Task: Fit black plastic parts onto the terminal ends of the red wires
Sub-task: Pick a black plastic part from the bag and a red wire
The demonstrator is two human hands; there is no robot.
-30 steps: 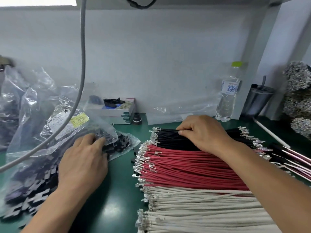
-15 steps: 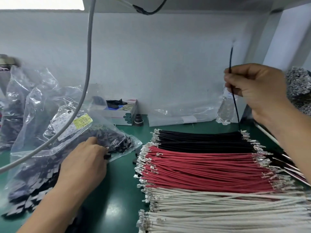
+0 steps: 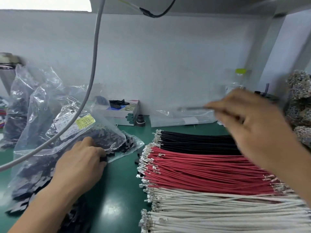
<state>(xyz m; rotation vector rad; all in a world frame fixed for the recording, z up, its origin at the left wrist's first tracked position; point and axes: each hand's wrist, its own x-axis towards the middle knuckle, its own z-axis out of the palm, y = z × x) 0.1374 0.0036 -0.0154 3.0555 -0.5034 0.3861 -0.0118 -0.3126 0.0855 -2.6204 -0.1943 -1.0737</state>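
Pickup step under way. Left hand [image 3: 79, 163] at the plastic bag's [image 3: 50, 115] mouth near the table's [image 3: 117, 190] left edge, grip pinching a black plastic part [image 3: 103, 159]. Right hand [image 3: 249, 125] blurred above the black wires [image 3: 193, 142], apparently pinching one thin wire [image 3: 190, 108]. Red wires [image 3: 202, 172] lying mid-table, untouched. Next: bringing part and terminal together, aligned squarely.

Your left hand [image 3: 79, 158] rests at the mouth of the clear bag [image 3: 50, 115] of black plastic parts [image 3: 116, 145], fingers curled on one. Your right hand [image 3: 252, 125], blurred, pinches a thin dark wire [image 3: 191, 108] above the black wires [image 3: 198, 142], red wires [image 3: 202, 172] and white wires [image 3: 218, 216] on the green surface [image 3: 114, 190].
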